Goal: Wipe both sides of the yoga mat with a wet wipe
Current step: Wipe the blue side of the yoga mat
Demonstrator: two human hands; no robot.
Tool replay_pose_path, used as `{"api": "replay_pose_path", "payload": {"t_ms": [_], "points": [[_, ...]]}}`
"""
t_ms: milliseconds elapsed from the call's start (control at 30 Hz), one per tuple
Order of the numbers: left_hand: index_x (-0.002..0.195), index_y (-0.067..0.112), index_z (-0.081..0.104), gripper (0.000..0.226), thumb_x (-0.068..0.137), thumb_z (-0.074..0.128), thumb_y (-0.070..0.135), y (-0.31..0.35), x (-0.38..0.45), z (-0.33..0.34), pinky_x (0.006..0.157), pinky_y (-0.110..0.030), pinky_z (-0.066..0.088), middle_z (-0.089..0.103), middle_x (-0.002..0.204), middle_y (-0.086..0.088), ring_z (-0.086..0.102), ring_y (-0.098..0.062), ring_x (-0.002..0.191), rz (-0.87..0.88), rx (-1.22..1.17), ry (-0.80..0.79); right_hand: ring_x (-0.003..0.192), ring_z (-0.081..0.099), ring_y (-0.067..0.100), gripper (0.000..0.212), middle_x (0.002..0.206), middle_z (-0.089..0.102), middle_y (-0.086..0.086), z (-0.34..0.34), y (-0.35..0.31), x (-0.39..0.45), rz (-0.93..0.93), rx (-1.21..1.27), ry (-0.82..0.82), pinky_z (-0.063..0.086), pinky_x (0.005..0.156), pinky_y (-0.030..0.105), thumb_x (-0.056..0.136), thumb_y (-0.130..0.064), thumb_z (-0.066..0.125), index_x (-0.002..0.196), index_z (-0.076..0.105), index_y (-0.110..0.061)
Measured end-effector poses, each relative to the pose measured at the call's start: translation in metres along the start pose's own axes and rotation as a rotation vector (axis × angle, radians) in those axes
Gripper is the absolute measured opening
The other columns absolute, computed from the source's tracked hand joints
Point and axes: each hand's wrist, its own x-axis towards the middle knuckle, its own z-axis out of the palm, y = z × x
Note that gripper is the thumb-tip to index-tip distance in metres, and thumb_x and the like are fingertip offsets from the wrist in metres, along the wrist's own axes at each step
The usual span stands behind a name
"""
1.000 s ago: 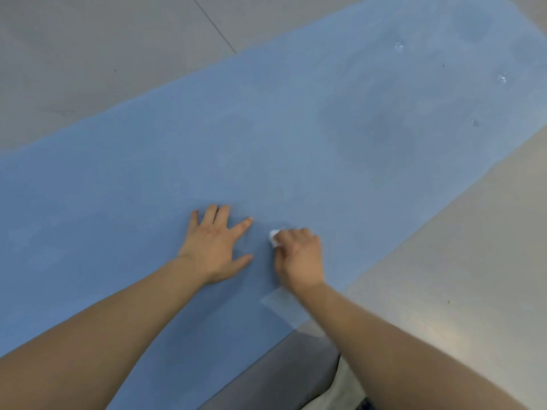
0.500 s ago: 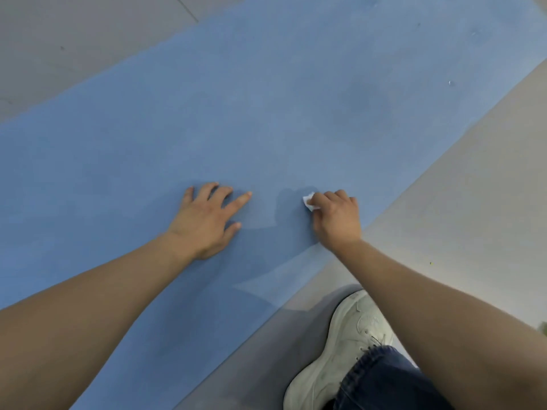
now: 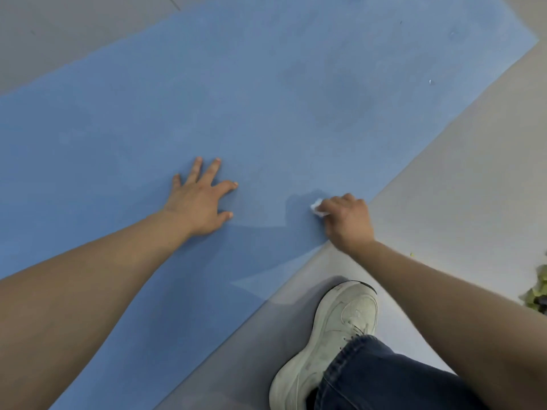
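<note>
A blue yoga mat (image 3: 266,93) lies unrolled flat on the grey floor and runs diagonally across the view. My left hand (image 3: 201,199) presses flat on the mat with its fingers spread. My right hand (image 3: 346,220) sits near the mat's right edge, its fingers curled round a small crumpled white wet wipe (image 3: 317,208) that sticks out to the left and touches the mat. A darker damp patch shows on the mat farther up.
Grey floor (image 3: 444,187) lies right of the mat. My white sneaker (image 3: 331,335) and a denim trouser leg (image 3: 379,377) stand on it beside the mat's edge. Green-yellow scraps (image 3: 537,294) sit at the far right border.
My right hand has slid the wipe to the right, away from my left hand and toward the mat's edge. The view has shifted so my shoe and leg show.
</note>
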Motion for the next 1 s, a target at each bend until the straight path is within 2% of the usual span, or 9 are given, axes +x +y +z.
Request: {"api": "replay_pose_path", "payload": {"t_ms": [67,133,300,433,500,633,767,867,1000], "points": [[0.149,0.045,0.032,0.067,0.09,0.061,0.058,0.003,0.001,-0.002,0.119,-0.065,0.015,-0.012,0.169,0.002,-0.011,-0.033,0.155,-0.011,-0.007,0.006,0.074,0.056,0.031,0.031,0.076,0.067,-0.004,-0.007,0.006,0.001,0.152,0.007,-0.007,0.037,0.066,0.034,0.071,-0.01,0.052,0.091,0.069,-0.026],[0.147,0.044,0.034,0.068,0.088,0.063,0.056,0.006,0.001,-0.002,0.119,-0.064,0.016,-0.009,0.169,0.001,-0.01,-0.034,0.155,-0.023,-0.025,0.009,0.073,0.058,0.031,0.031,0.077,0.067,-0.003,-0.001,-0.021,-0.006,0.117,0.1,-0.028,0.041,0.065,0.036,0.068,-0.009,0.053,0.09,0.068,-0.024],[0.137,0.036,0.044,0.052,0.089,0.058,0.051,0.015,0.006,-0.004,0.12,-0.063,0.014,0.004,0.167,-0.008,-0.006,-0.035,0.155,-0.045,-0.034,0.051,0.08,0.054,0.026,0.025,0.081,0.06,-0.003,0.033,-0.103,-0.061,-0.306,0.227,-0.196,0.037,0.065,0.034,0.075,-0.016,0.052,0.094,0.067,-0.023],[0.12,0.027,0.054,0.041,0.092,0.06,0.056,0.022,0.016,-0.007,0.12,-0.062,0.016,0.005,0.167,-0.007,-0.006,-0.032,0.155,-0.029,-0.08,0.093,0.083,0.049,0.022,0.021,0.083,0.059,-0.004,0.027,-0.071,-0.045,-0.521,0.111,-0.22,0.032,0.068,0.034,0.077,-0.016,0.062,0.096,0.066,-0.025],[0.112,0.023,0.056,0.037,0.093,0.061,0.054,0.023,0.021,-0.008,0.118,-0.064,0.02,0.002,0.169,-0.002,-0.003,-0.033,0.156,0.004,-0.078,0.1,0.078,0.052,0.025,0.021,0.079,0.059,-0.004,0.016,-0.028,-0.023,-0.443,0.05,-0.154,0.032,0.065,0.033,0.074,-0.014,0.061,0.09,0.067,-0.025],[0.101,0.022,0.056,0.03,0.098,0.053,0.052,0.027,0.032,-0.012,0.116,-0.062,0.023,0.017,0.168,0.002,0.009,-0.032,0.155,0.031,-0.05,0.129,0.073,0.055,0.03,0.029,0.075,0.065,-0.004,-0.016,0.061,0.014,0.068,-0.022,0.044,0.034,0.063,0.032,0.069,-0.012,0.056,0.09,0.069,-0.026],[0.104,0.017,0.064,0.055,0.088,0.054,0.068,0.035,0.042,-0.016,0.113,-0.06,0.027,0.049,0.141,-0.007,0.035,-0.034,0.136,0.039,0.055,0.251,0.07,0.055,0.031,0.027,0.073,0.064,-0.001,-0.012,0.048,0.014,0.171,0.089,0.047,0.039,0.062,0.034,0.069,-0.01,0.054,0.089,0.067,-0.022],[0.13,0.019,0.052,0.081,0.079,0.048,0.082,0.053,0.052,-0.02,0.116,-0.06,0.022,0.047,0.126,-0.012,0.038,-0.034,0.126,0.012,0.132,0.269,0.073,0.053,0.028,0.028,0.078,0.062,-0.002,0.012,-0.001,-0.017,-0.016,0.208,0.004,0.04,0.063,0.036,0.07,-0.01,0.053,0.092,0.067,-0.021],[0.157,0.037,0.021,0.101,0.073,0.051,0.086,0.066,0.076,-0.033,0.121,-0.061,0.01,0.02,0.157,-0.011,0.013,-0.034,0.148,0.037,0.142,0.173,0.079,0.048,0.023,0.024,0.082,0.056,-0.004,0.019,-0.032,-0.044,-0.353,0.138,-0.133,0.033,0.065,0.034,0.078,-0.016,0.062,0.1,0.066,-0.024]]}}
